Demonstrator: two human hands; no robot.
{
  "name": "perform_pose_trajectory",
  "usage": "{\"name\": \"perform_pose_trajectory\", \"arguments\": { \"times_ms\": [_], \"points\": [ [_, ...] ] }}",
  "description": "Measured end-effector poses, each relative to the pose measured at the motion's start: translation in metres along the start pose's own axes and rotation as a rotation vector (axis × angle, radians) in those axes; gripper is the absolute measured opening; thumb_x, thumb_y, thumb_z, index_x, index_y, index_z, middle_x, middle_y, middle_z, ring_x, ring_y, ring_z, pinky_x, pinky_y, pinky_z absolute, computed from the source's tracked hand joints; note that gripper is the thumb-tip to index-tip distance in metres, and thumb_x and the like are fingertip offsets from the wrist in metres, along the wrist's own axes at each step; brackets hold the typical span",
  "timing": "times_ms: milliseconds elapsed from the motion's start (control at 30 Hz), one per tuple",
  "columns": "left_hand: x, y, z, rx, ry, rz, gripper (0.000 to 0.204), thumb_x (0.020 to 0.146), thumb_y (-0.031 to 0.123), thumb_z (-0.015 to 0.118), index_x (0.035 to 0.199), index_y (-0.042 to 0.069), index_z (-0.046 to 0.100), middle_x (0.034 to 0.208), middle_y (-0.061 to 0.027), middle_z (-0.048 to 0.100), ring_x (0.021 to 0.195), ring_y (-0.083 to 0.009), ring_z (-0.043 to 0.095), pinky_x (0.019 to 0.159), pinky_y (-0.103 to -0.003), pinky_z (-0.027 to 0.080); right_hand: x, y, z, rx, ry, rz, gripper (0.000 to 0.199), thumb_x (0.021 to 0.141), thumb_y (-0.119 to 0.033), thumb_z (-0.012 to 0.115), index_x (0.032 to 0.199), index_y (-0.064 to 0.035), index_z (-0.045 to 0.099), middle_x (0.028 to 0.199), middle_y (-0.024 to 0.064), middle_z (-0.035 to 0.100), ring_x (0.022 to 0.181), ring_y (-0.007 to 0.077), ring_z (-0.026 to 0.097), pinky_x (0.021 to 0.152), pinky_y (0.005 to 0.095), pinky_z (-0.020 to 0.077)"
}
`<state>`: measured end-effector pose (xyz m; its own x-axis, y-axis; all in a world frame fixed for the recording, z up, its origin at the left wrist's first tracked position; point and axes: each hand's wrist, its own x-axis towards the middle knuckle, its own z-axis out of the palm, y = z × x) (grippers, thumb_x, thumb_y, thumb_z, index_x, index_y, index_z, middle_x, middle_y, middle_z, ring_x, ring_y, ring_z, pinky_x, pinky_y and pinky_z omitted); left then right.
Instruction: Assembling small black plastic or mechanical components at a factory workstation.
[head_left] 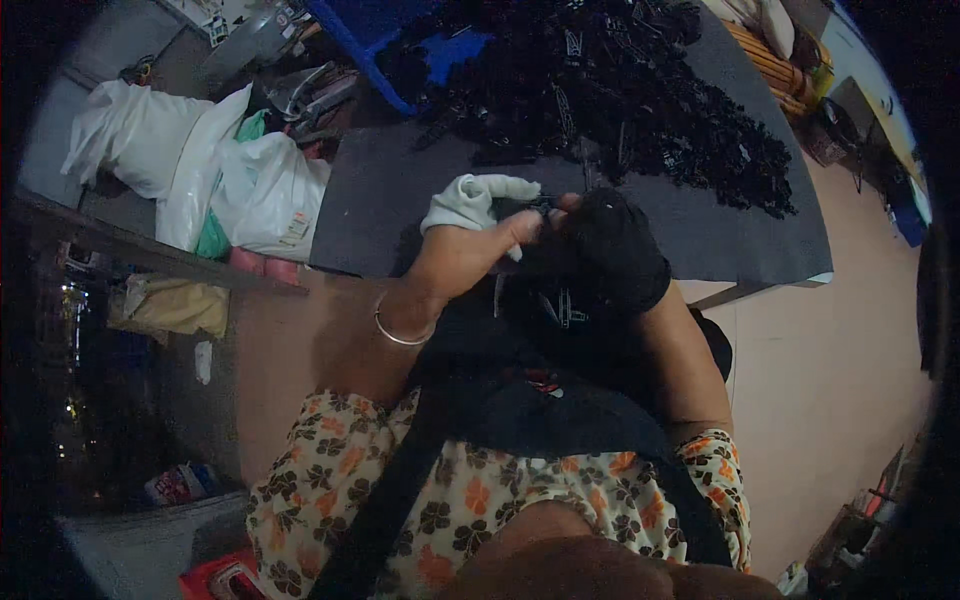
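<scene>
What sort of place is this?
Probably a small workshop for assembling or sorting parts: a large heap of small black pieces covers much of the grey table, a blue bin sits there too, and white plastic bags stand left.

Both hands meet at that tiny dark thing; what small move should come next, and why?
Perhaps turn the small dark piece slightly for a better look: the left hand and right hand meet at it, hiding much of its shape.
</scene>
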<state>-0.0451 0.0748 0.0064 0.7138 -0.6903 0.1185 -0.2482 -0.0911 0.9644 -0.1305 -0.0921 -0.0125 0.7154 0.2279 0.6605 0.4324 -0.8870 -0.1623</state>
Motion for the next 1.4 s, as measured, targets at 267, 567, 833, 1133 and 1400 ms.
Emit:
{"name": "perform_pose_trajectory", "arguments": {
  "times_ms": [267,567,833,1133,1400],
  "points": [
    [-0.007,-0.003,-0.001,-0.175,-0.004,-0.095,0.026,0.082,0.001,0.058,0.107,-0.004,0.053,0.086,-0.0096,0.061,0.075,-0.014,0.062,0.059,-0.024,0.054,-0.006,0.002,0.01,0.27,0.195,0.13,0.033,0.062,-0.007,0.072,0.092,-0.0067,0.06,0.091,0.0132,0.058,0.08,0.03,0.058,0.064,0.0365,0.0476],
    [-0.012,0.009,-0.001,-0.32,-0.138,-0.149,0.034,0.082,-0.005,0.053,0.116,-0.006,0.047,0.1,-0.0158,0.057,0.089,-0.0228,0.061,0.071,-0.029,0.055,-0.012,0.01,0.009,0.163,0.127,0.047,0.034,0.064,-0.012,0.072,0.095,-0.0069,0.06,0.091,0.0115,0.06,0.08,0.0277,0.059,0.065,0.0356,0.0492],
    [-0.012,0.015,0.0,-0.137,-0.093,-0.188,0.03,0.082,-0.003,0.054,0.112,-0.006,0.051,0.101,-0.0149,0.058,0.09,-0.0213,0.061,0.072,-0.03,0.055,-0.009,-0.002,-0.004,-0.054,0.013,-0.122,0.028,0.066,-0.006,0.065,0.093,-0.007,0.059,0.092,0.0127,0.06,0.082,0.0299,0.059,0.065,0.0373,0.0489],
    [-0.012,-0.014,0.016,-0.323,0.14,0.043,0.018,0.083,-0.002,0.054,0.101,-0.004,0.054,0.102,-0.0135,0.058,0.095,-0.0219,0.059,0.078,-0.029,0.051,-0.004,-0.01,0.014,0.457,0.186,0.602,0.016,0.076,-0.007,0.062,0.09,-0.0035,0.055,0.082,0.008,0.059,0.075,0.0175,0.058,0.064,0.0287,0.0461],
    [-0.008,-0.001,0.029,0.508,0.123,0.601,0.017,0.077,-0.002,0.057,0.093,0.0,0.059,0.097,-0.0176,0.061,0.104,-0.0319,0.055,0.088,-0.037,0.044,-0.008,-0.011,0.025,0.897,0.158,0.836,0.007,0.083,-0.01,0.055,0.087,-0.0052,0.052,0.07,0.0014,0.053,0.06,0.0069,0.051,0.056,0.0219,0.0426]
  ]
}}
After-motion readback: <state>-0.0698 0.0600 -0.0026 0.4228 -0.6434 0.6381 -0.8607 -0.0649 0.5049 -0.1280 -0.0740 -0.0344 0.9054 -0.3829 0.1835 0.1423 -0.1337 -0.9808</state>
